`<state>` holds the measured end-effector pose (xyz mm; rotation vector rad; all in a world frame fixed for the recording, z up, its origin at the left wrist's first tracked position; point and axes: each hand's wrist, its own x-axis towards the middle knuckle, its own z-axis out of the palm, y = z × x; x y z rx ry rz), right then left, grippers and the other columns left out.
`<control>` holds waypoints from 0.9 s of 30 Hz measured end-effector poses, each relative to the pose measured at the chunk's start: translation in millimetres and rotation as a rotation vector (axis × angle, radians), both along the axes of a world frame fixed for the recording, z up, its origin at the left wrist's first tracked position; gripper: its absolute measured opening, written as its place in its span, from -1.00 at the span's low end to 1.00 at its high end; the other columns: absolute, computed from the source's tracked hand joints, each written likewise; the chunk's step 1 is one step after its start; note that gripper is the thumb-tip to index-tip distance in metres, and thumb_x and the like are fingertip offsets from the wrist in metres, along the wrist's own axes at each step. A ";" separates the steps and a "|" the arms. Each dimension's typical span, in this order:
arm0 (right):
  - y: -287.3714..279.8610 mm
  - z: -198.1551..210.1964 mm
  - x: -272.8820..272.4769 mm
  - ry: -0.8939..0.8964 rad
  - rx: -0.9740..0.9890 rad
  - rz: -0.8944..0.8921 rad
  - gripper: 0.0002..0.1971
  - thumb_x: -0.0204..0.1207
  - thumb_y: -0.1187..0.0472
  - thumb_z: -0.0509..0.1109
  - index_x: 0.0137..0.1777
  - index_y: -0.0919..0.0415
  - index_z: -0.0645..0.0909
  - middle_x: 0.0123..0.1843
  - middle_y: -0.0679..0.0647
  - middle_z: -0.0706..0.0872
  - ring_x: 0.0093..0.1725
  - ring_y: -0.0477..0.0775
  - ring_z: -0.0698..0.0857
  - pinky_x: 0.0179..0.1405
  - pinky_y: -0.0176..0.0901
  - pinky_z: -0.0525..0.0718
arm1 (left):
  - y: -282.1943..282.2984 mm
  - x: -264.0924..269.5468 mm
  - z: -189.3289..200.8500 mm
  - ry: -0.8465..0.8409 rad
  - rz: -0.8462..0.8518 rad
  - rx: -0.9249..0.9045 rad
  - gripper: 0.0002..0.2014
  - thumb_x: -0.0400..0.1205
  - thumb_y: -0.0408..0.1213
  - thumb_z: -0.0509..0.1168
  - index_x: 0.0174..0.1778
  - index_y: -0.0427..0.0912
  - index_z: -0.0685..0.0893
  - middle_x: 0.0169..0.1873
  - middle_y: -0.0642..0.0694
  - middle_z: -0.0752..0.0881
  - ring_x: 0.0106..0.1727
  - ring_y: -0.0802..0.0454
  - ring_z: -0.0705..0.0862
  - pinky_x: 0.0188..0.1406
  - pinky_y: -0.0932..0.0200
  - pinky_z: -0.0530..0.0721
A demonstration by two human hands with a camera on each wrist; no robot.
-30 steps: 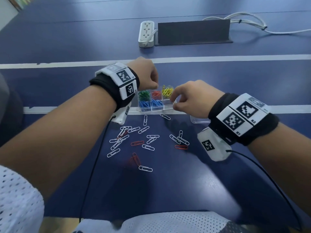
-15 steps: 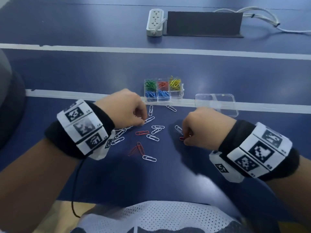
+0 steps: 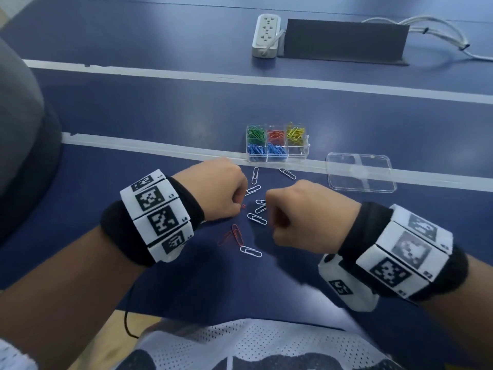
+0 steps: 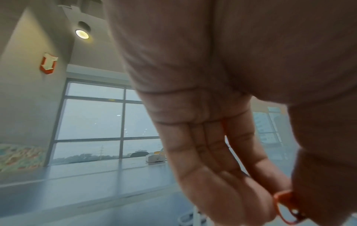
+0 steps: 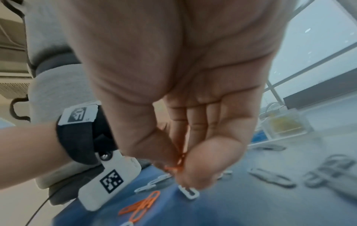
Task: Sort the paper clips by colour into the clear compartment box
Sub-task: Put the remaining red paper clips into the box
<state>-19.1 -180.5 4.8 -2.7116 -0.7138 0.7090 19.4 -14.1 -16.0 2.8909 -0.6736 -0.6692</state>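
Pinching, left hand [image 3: 222, 189]: red paper clip [image 4: 287, 205] between thumb and fingertips
Right hand [image 3: 304, 213]: pinches another red clip [image 5: 176, 164] — low over the surface [image 3: 160, 108]
Compartment box [image 3: 277, 142]: beyond both hands — colours sorted

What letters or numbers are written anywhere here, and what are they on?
"L3": on the left wristband, beside a black-and-white square code.
"L4": same band, by the next code down.
Right wristband: tiny labels by its codes, too blurred to read.
Nothing else readable.
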 end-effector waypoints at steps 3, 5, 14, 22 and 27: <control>13.6 -2.4 1.0 -0.029 0.073 0.032 -0.76 0.43 0.20 0.29 0.05 0.02 0.68 -0.15 0.05 0.73 -0.20 0.10 0.44 -0.03 -0.10 0.63 | 7.3 2.1 7.6 -0.025 0.072 -0.097 -0.89 0.48 -0.29 0.30 -0.19 -0.03 0.70 -0.50 0.15 0.56 -0.38 0.20 0.51 -0.23 0.28 0.45; 22.8 -4.5 2.8 -0.046 0.075 0.068 -0.77 0.46 0.19 0.26 -0.01 0.04 0.73 -0.09 0.13 0.77 -0.19 0.21 0.52 -0.03 -0.06 0.66 | 15.2 2.6 10.7 -0.059 0.111 -0.134 -0.81 0.50 -0.33 0.28 -0.05 0.00 0.69 -0.44 0.10 0.61 -0.33 0.11 0.54 -0.21 0.27 0.47; 60.9 -10.8 -1.4 -0.050 -0.030 0.159 -0.69 0.43 0.01 0.46 0.03 0.24 0.66 -0.10 0.20 0.59 0.04 0.29 0.66 -0.19 -0.13 0.47 | 37.0 9.4 5.6 -0.041 0.230 -0.091 -0.82 0.49 -0.34 0.24 -0.21 -0.07 0.75 -0.28 0.04 0.66 -0.19 0.04 0.60 -0.16 0.26 0.49; 68.1 -13.4 -4.0 -0.155 -0.102 0.291 -0.81 0.58 0.30 0.27 0.15 0.30 0.57 0.13 0.23 0.62 0.09 0.33 0.69 -0.30 -0.12 0.40 | 24.6 14.1 8.9 -0.012 0.178 0.040 -0.85 0.44 -0.17 0.41 -0.44 -0.05 0.64 -0.48 0.07 0.60 -0.25 0.01 0.63 -0.26 0.22 0.56; 69.7 -11.6 -6.6 -0.133 -0.107 0.281 -0.79 0.60 0.22 0.27 0.15 0.30 0.57 -0.25 0.12 0.41 -0.20 0.25 0.53 -0.60 -0.24 0.17 | 24.1 14.6 6.6 -0.011 0.170 0.044 -0.89 0.47 -0.23 0.36 -0.38 -0.04 0.65 -0.49 0.13 0.56 -0.25 0.04 0.61 -0.26 0.23 0.52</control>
